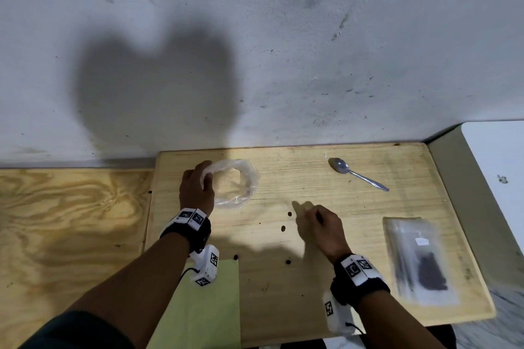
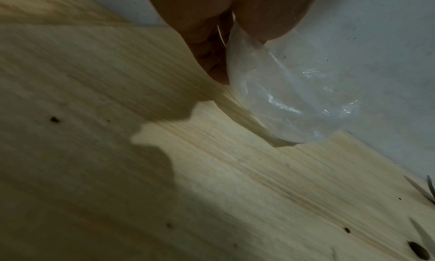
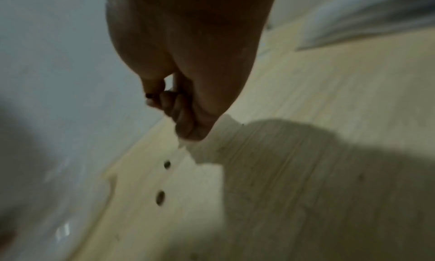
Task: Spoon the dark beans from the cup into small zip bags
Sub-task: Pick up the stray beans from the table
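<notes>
My left hand (image 1: 198, 184) grips the near rim of a clear plastic cup (image 1: 235, 181) at the back left of the wooden board (image 1: 340, 278). The cup (image 2: 294, 97) is tilted, and I see no beans inside it. My right hand (image 1: 314, 221) hovers low over the board's middle with its fingers curled, thumb and forefinger pinching one small dark bean (image 3: 149, 95). Several loose beans (image 1: 283, 228) lie scattered on the board just left of that hand. A metal spoon (image 1: 357, 174) lies at the back right, untouched. A stack of zip bags (image 1: 419, 261) lies at the right; one holds dark beans.
A pale green sheet (image 1: 207, 306) overlaps the board's near left edge. A plywood surface (image 1: 71, 221) adjoins on the left and a white tabletop (image 1: 499, 167) on the right. A grey wall (image 1: 283, 37) stands right behind the board.
</notes>
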Demonstrator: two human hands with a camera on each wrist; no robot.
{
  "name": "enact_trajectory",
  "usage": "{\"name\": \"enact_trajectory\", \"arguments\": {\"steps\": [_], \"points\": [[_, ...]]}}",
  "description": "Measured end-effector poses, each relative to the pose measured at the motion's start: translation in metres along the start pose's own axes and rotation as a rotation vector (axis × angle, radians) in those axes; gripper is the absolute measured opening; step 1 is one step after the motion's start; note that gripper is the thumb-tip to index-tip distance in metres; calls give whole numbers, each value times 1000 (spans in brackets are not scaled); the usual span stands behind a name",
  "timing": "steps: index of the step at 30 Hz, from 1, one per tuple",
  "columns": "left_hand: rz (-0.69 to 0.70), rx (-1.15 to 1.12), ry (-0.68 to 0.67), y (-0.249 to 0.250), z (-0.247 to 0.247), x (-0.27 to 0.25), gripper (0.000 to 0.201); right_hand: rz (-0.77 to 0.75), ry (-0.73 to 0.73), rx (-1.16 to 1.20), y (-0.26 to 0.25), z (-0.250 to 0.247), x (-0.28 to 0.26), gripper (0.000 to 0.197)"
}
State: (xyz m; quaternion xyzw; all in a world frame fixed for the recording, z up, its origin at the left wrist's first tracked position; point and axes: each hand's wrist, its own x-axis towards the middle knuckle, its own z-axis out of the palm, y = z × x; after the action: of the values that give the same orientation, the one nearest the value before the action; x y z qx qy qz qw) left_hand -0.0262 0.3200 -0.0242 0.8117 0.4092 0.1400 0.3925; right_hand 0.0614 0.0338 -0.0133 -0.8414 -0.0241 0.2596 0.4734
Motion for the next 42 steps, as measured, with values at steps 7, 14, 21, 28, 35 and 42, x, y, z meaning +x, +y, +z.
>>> {"name": "enact_trajectory", "arguments": {"steps": [7,14,21,28,35,42], "points": [[-20,-7,-2,0,-1,-4,33,437,-224,947,-4,-22,-4,28],[-27,3,-9,1,-5,-2,32,285,-65,345,-18,-1,14,26],[-41,-3,5,-3,-6,3,32,14,-46,-82,3,29,18,20],[-63,-9,-4,-4,-7,7,32,-136,61,-212,18,40,14,12],[-30,-8,-24,0,-11,5,32,-68,10,-181,3,33,8,23],[-8,-24,-20,6,-13,-5,33,414,-176,1054,-6,5,-11,20]]}}
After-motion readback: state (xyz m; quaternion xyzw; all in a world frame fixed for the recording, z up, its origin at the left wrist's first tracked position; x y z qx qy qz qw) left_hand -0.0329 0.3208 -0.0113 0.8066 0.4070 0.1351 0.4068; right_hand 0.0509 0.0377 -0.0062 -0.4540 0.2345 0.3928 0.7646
